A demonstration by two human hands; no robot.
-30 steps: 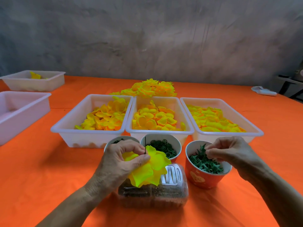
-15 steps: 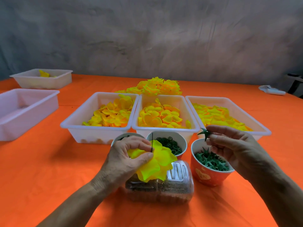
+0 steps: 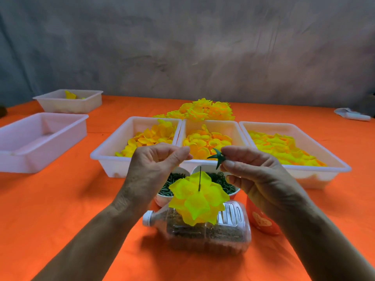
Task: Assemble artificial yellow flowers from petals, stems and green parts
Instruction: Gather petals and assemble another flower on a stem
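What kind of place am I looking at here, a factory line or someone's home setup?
Probably a small hand-assembly workbench, not a factory line: white bins of sorted yellow petals on an orange-covered table, cups of green parts, a pile of finished flowers, and a bare grey wall.

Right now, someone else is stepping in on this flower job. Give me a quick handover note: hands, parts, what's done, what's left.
Left hand: raised above the flower, fingers loosely curled, holding nothing visible.
Right hand: pinches a green star-shaped calyx at its fingertips.
Yellow flower head: petals stacked, thin stem pin sticking straight up through the middle; it sits over the plastic bottle lying on its side.
Done: petals layered on the pin.
Left: probably thread the calyx down onto the pin, then add parts from the cups behind.
Finished flowers are piled behind the three petal trays.
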